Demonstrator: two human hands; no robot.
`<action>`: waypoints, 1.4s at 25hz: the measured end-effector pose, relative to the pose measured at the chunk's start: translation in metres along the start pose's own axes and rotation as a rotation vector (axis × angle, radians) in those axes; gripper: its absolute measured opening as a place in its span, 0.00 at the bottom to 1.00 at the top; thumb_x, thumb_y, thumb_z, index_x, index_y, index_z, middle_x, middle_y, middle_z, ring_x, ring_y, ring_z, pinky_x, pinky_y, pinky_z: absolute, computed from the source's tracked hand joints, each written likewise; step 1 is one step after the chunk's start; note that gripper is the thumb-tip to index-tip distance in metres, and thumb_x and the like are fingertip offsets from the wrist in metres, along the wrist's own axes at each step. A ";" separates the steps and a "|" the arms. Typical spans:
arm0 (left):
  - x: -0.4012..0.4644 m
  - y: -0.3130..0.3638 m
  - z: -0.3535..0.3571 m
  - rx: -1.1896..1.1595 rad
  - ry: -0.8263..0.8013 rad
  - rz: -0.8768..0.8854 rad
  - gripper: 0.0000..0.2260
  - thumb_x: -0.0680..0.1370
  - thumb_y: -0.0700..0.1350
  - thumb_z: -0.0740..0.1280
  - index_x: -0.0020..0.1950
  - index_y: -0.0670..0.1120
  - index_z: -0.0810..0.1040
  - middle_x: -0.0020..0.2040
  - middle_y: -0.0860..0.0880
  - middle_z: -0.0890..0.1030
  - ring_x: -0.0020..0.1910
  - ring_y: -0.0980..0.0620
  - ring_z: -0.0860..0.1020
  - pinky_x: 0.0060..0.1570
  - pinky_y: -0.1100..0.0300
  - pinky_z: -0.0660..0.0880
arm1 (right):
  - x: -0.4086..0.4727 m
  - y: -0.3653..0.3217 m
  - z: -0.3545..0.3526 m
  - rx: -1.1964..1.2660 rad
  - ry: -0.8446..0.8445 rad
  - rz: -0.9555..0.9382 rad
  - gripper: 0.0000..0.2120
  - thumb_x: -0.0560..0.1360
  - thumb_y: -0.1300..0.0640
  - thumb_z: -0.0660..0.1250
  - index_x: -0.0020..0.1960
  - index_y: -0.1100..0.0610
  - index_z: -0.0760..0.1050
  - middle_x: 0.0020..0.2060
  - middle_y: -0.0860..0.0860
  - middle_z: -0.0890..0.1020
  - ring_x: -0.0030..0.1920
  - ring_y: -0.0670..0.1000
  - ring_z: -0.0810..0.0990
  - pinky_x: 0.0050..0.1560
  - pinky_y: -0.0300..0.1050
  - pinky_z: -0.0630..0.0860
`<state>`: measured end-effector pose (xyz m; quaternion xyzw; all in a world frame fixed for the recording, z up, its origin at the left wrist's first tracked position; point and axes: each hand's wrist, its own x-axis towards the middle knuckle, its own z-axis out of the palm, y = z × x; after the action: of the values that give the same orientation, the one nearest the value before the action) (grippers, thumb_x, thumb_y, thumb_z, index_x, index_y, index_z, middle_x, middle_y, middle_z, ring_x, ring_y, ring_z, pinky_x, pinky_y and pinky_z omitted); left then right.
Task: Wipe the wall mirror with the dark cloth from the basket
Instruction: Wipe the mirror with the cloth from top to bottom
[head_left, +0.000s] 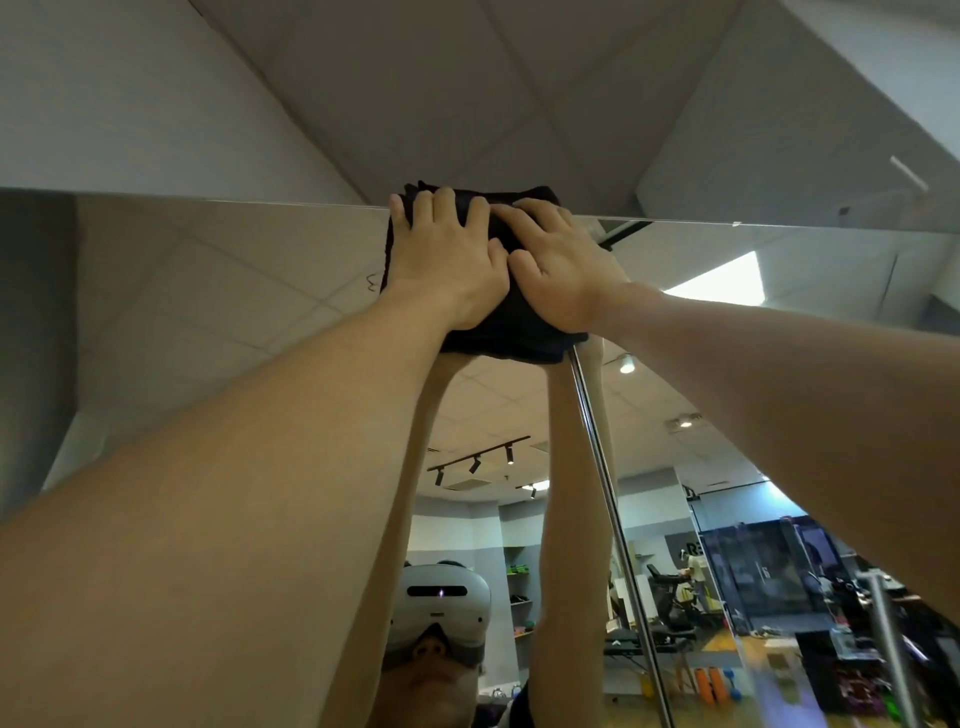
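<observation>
The wall mirror (234, 291) fills the view from its top edge downward. A folded dark cloth (511, 332) lies flat against the glass at that top edge. My left hand (449, 260) presses on the cloth's left half with fingers spread flat. My right hand (558, 265) presses on the right half, its fingers overlapping the left hand's. Both arms reach up from below. The cloth's top corner sticks slightly above the mirror edge. My arms show reflected in the glass below the cloth.
A vertical seam (608, 493) between mirror panels runs down from under the cloth. Above the mirror is grey ceiling (467, 93). The glass reflects a person in a white headset (441, 608) and a room with gym gear.
</observation>
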<state>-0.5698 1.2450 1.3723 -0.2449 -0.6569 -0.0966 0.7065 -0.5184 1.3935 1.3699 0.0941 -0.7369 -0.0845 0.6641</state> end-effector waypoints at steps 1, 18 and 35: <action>-0.002 -0.002 0.000 -0.011 0.002 0.005 0.25 0.84 0.53 0.50 0.80 0.46 0.59 0.78 0.38 0.61 0.79 0.38 0.57 0.78 0.37 0.49 | 0.000 -0.001 0.002 0.001 0.005 0.005 0.32 0.80 0.43 0.48 0.82 0.48 0.59 0.80 0.53 0.63 0.80 0.54 0.58 0.78 0.55 0.58; -0.096 -0.005 -0.005 -0.081 0.001 0.053 0.27 0.83 0.52 0.52 0.81 0.43 0.56 0.79 0.37 0.59 0.80 0.38 0.55 0.80 0.39 0.49 | -0.086 -0.044 0.018 0.060 0.046 0.065 0.31 0.79 0.43 0.52 0.82 0.46 0.60 0.81 0.50 0.61 0.82 0.54 0.53 0.78 0.56 0.58; -0.112 -0.138 -0.027 -0.119 -0.006 0.042 0.26 0.84 0.51 0.52 0.81 0.44 0.57 0.79 0.39 0.58 0.80 0.40 0.55 0.80 0.41 0.48 | -0.036 -0.161 0.064 0.084 0.088 0.032 0.31 0.80 0.46 0.52 0.82 0.50 0.61 0.80 0.54 0.63 0.82 0.56 0.54 0.81 0.63 0.54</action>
<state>-0.6221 1.0929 1.2932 -0.3006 -0.6469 -0.1198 0.6905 -0.5747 1.2466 1.2884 0.1136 -0.7111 -0.0389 0.6928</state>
